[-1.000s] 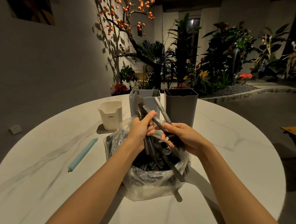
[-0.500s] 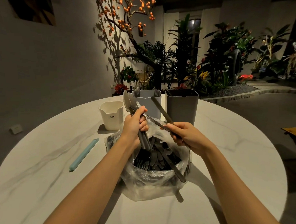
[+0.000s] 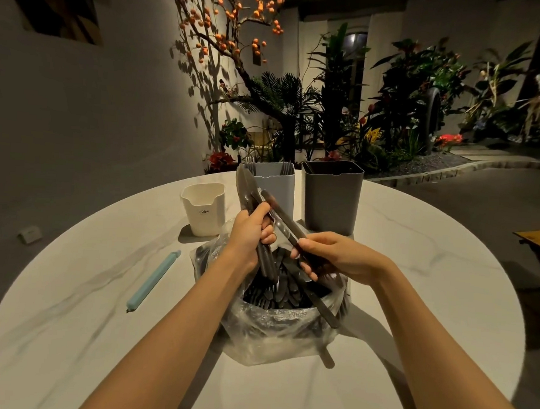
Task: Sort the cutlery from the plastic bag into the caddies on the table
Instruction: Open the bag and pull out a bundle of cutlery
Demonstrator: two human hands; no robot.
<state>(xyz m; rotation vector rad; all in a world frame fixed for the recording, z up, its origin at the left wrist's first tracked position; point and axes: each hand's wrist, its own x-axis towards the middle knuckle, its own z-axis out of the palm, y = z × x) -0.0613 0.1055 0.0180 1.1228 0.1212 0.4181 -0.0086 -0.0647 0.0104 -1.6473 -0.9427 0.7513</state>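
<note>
Clear plastic makes up the bag (image 3: 273,337), which sits in the middle of the round white table (image 3: 416,276), full of dark cutlery (image 3: 276,293) that is hard to tell apart in the dim light. A bunch of knives (image 3: 247,190) is gripped in the left hand (image 3: 248,234), blades up. One dark piece (image 3: 280,214) is pinched by the right hand (image 3: 332,255); its far end is hidden by the bunch. Three caddies stand at the far edge: a white caddy (image 3: 203,209), a pale blue caddy (image 3: 276,189) with fork tips showing, and a grey caddy (image 3: 332,198) whose inside cannot be seen. A blue clip (image 3: 153,281) lies near the left edge.
</note>
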